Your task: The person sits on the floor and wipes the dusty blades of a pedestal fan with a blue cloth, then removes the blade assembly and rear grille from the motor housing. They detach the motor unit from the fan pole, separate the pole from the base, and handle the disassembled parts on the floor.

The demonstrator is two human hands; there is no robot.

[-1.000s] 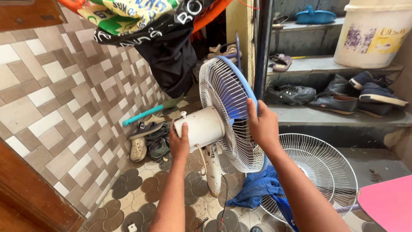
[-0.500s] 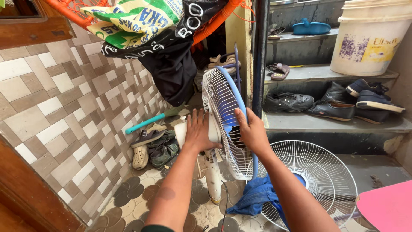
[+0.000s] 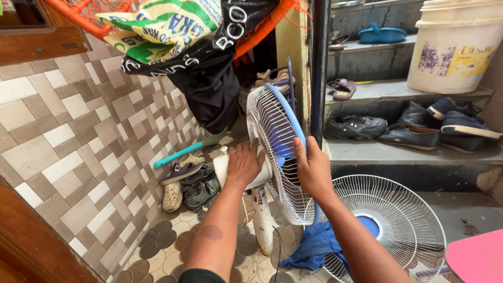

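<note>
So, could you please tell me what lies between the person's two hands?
In the head view, the fan's rear wire guard stands between the left hand on the motor housing and the right hand.
</note>
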